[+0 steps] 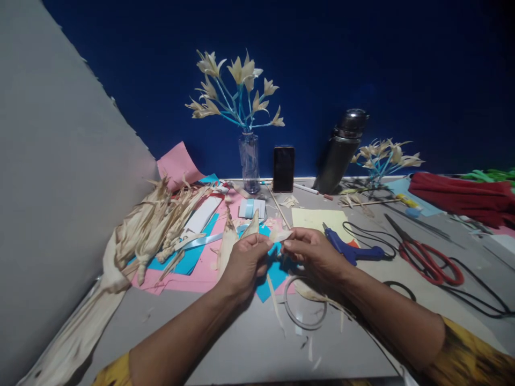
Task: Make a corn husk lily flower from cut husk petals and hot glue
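A craft corner, in which I work at a grey table (pixel 193 332) set against a dark blue wall (pixel 322 43). The setting is indicated by the blue glue gun (pixel 341 246), red-handled scissors (pixel 408 246), coloured paper (pixel 179 163) and heaped dry husk-like strips (pixel 148 230) spread before me, with pale flowers (pixel 242 71) displayed in a clear bottle (pixel 249 161); whether home or workshop, I cannot tell.

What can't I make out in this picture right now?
All in the head view:
- Pale piece: its full outline, hidden by the left hand and right hand.
- Husk bundle: its lower end, cut off by the bottom edge.
- Red cloth: cut off by the right edge.
- Dark scrap: too small to identify.
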The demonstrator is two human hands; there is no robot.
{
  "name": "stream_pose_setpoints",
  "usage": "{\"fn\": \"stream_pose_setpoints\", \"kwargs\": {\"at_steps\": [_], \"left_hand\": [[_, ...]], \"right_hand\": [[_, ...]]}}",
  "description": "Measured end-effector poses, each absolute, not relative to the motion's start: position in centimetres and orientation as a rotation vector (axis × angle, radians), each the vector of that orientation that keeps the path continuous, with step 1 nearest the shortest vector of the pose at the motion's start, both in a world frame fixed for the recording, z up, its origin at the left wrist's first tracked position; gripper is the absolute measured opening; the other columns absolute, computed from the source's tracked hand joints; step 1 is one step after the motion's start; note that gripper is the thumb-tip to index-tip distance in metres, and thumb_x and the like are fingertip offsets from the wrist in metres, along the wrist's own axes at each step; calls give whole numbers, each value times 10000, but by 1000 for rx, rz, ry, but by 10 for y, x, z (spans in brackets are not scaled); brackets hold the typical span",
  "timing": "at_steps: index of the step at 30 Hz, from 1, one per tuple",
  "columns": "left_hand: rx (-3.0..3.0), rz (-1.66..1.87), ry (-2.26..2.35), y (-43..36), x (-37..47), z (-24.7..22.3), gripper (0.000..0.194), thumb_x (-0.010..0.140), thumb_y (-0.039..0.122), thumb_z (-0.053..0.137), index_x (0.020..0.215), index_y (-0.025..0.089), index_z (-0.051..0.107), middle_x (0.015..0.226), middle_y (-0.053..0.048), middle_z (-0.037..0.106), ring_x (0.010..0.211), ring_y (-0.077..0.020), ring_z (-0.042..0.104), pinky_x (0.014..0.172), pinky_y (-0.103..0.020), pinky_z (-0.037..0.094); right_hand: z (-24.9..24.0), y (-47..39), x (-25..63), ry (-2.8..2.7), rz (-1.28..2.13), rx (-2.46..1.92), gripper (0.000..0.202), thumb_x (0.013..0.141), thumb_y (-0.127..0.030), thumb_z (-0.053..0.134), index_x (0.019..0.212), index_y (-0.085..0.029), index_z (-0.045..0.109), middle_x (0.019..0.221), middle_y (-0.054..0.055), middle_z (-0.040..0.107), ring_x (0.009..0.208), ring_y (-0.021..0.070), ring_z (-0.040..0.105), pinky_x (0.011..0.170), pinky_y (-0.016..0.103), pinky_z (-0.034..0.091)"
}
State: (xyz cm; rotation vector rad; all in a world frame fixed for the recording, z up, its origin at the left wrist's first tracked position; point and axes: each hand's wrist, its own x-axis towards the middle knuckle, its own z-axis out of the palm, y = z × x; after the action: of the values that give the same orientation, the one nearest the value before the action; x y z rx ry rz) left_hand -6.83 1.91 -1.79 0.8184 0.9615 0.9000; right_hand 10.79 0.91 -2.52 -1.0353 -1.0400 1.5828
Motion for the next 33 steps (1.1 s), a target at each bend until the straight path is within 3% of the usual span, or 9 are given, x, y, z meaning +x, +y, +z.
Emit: {"fn": "stream_pose_setpoints", "kwargs": {"at_steps": [16,33], "left_hand": [[817,901,985,18,-65,-21,325,647,369,824,702,159,582,458,95,358,392,-34,246,385,-179,145],[740,889,853,19,-66,-21,367,647,360,852,726,156,557,529,82,448,391,-10,244,376,-158,149]], "right_hand": [[-15,5,99,-1048,1448,-1168,290,692,-395,785,612,-169,622,561,-28,543,526,100,393,538,265,284],[-22,5,100,-1026,1507,-1091,270,725,-379,788,666,-156,648,606,-15,595,538,95,430,547,253,310]]}}
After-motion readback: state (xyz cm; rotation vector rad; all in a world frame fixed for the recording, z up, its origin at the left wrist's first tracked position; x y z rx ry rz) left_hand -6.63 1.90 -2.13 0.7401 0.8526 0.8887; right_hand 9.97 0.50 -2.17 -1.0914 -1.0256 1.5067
